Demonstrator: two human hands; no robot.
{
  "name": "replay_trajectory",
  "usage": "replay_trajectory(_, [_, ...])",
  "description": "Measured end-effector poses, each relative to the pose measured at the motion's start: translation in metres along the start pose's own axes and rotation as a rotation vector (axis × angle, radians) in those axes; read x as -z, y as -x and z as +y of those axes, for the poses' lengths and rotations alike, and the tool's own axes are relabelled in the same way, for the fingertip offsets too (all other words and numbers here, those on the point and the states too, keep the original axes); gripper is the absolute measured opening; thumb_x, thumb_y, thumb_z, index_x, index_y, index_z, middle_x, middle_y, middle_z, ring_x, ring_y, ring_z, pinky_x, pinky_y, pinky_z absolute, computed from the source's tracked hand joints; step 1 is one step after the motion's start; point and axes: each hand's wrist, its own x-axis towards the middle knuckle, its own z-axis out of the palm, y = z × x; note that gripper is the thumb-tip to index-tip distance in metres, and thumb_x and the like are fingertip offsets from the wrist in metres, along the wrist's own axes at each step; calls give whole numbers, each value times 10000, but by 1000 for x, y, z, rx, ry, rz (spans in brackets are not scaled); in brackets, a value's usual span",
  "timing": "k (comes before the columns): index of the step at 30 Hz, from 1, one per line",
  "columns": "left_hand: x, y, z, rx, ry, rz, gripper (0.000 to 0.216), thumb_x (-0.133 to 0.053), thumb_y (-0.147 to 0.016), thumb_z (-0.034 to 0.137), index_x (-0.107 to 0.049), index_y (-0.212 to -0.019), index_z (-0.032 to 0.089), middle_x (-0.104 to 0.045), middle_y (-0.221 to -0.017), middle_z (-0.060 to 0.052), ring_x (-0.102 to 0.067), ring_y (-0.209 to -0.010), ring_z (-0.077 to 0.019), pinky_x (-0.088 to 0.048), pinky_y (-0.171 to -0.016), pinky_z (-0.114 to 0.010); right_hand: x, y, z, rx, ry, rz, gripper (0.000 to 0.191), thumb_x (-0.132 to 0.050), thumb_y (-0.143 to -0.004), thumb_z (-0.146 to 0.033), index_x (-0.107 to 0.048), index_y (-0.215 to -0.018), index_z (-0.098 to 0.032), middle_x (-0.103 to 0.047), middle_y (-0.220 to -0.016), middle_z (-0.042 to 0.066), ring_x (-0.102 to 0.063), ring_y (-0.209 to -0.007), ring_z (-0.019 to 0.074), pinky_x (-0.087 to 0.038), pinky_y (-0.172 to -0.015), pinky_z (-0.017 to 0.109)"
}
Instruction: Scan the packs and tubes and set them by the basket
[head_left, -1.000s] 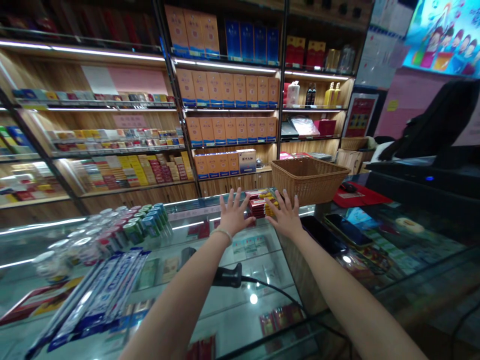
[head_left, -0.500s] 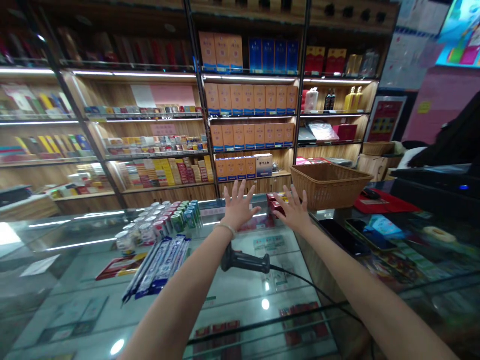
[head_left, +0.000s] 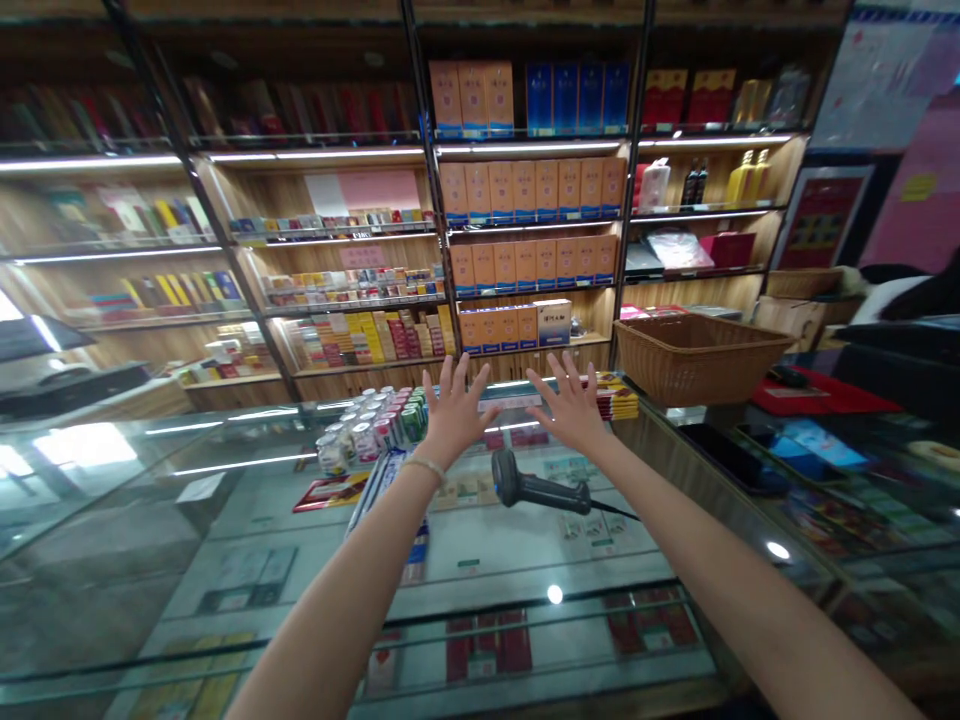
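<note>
Both arms stretch out over a glass counter (head_left: 480, 545). My left hand (head_left: 453, 408) has its fingers spread and holds nothing; a pale bracelet circles its wrist. To its left stand rows of small round containers (head_left: 367, 430), and long blue-and-white packets (head_left: 379, 480) lie partly hidden behind the forearm. My right hand (head_left: 571, 408) is likewise spread and holds nothing. Beyond it, red and yellow packs (head_left: 619, 397) are stacked by the basket. A black barcode scanner (head_left: 536, 485) with a cable lies on the glass below and between the hands, touched by neither.
A brown wicker basket (head_left: 697, 365) stands on the counter at right. Near it are a dark phone (head_left: 727, 458) and a red mat (head_left: 825, 393). Shelves with orange boxes (head_left: 532, 190) line the back wall. Packages (head_left: 487, 645) show under the glass.
The view has turned left, so the shelves and basket sit farther right. Both hands remain spread; the left now reaches nearer the round containers, and the scanner shows fully between the arms.
</note>
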Motion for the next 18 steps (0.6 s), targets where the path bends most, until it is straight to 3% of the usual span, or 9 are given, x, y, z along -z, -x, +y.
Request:
replay_trajectory(7, [22, 28, -25, 24, -12, 23, 606, -584, -962, 535, -546, -1519, 301, -276, -1743, -110, -149, -1629, -377, 29, -1289, -681, 18, 1, -45, 6, -29, 16, 663, -539, -1003, -599, -439, -1596, -320, -255, -1743, 120, -150, -1609, 367, -16, -1262, 662])
replay_trajectory(18, [41, 61, -64, 37, -70, 1, 639, -609, -941, 581, -538, -1518, 316, -260, -1749, -107, -149, -1624, -399, 28, -1285, -686, 26, 9, -82, 8, -67, -7, 617, -520, -1016, -568, -475, -1571, -303, -238, -1743, 120, -122, -1607, 376, 4, -1251, 663])
